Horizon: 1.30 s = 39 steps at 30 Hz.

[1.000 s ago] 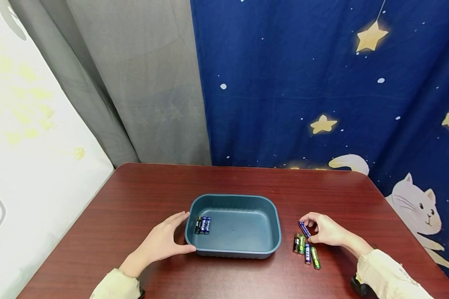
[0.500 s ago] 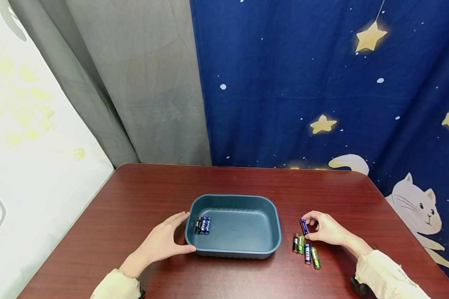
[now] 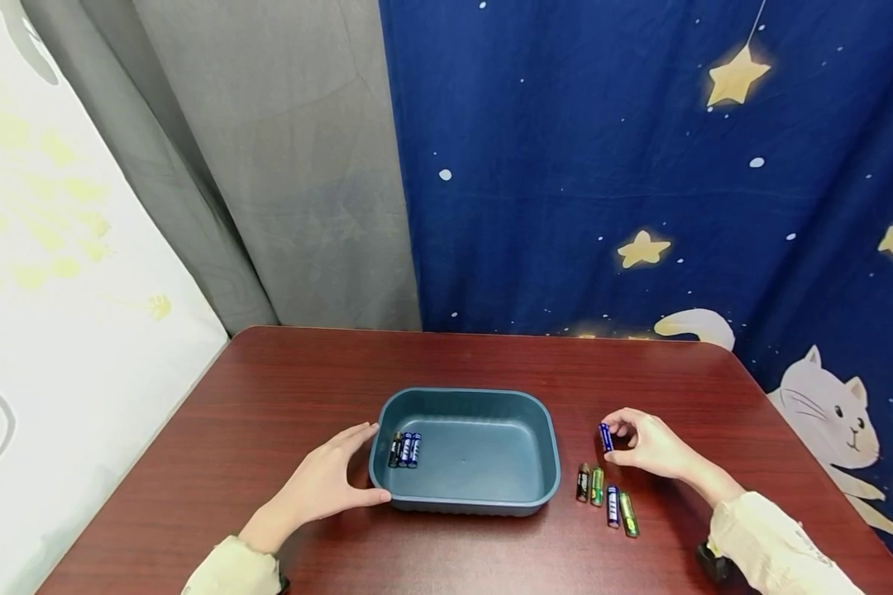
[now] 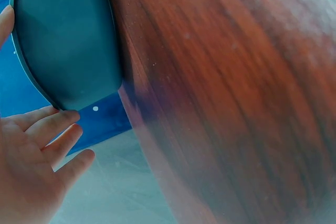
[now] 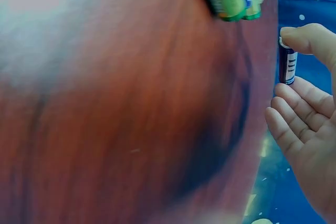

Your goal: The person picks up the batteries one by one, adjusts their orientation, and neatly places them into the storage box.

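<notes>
Right hand pinching a blue battery, left hand bracketing the tray

The right hand (image 3: 651,446) is holding a blue battery (image 3: 606,437) right of the tray (image 3: 465,503), beyond four others; it is apparently hanging off the desk (image 3: 305,388), though contact is hard to confirm. The grip is narrow, thumb on one end and fingertip on the other, probably because the flat ends are giving better purchase than the round side.

The four loose ones are lying near it: a dark battery (image 3: 583,483) and a green battery (image 3: 597,487) roughly parallel, then, nearer and further right, a second blue battery (image 3: 613,506) and a tilted green battery (image 3: 628,515). Inside the tray, three batteries (image 3: 405,450) are lying side by side at the left end, probably tucked close so they are not rolling about.

The left hand (image 3: 331,471) is holding nothing; its grip is wide, fingers touching the left rim and thumb at the near-left corner, likely keeping the tray from sliding.

Pose: the left forearm is coming in from the near left, palm facing the tray. The right forearm is slanting in from the near right, hand pointing left; its spare fingers are extending loosely beside the pinch.
</notes>
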Tool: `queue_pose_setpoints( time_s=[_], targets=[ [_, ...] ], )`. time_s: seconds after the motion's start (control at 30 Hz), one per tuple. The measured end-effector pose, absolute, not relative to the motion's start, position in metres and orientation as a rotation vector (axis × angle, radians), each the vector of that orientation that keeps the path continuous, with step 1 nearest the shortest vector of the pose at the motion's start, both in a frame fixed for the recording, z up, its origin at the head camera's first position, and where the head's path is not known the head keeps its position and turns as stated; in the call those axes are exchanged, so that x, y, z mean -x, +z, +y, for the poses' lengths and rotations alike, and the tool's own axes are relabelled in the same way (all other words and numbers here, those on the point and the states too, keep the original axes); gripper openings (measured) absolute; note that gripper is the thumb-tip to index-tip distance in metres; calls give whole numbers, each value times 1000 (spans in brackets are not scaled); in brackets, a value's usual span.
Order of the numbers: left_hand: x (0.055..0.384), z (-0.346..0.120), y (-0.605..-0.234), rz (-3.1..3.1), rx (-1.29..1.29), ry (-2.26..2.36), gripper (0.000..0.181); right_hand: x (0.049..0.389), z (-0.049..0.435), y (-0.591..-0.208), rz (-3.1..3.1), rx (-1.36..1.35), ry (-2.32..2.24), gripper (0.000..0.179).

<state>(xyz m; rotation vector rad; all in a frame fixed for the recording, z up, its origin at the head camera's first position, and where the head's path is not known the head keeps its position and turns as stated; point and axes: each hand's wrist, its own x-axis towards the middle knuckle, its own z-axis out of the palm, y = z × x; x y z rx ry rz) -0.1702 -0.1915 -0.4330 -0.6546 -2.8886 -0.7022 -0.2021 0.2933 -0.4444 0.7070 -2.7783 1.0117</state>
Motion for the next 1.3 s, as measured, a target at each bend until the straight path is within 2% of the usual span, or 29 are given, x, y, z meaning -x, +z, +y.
queue_pose_setpoints(
  time_s=[0.33,0.63,1.3],
  targets=[
    [170,-191,-433,-2889,652,-710,92,209,272,-415,-2728,-674,982,43],
    [169,-191,-432,-2893,651,-716,91,214,244,-395,-2680,-770,981,44],
    [169,-191,-432,-2891,646,-691,93,223,171,-382,-2601,-1024,1084,45]
  ],
)
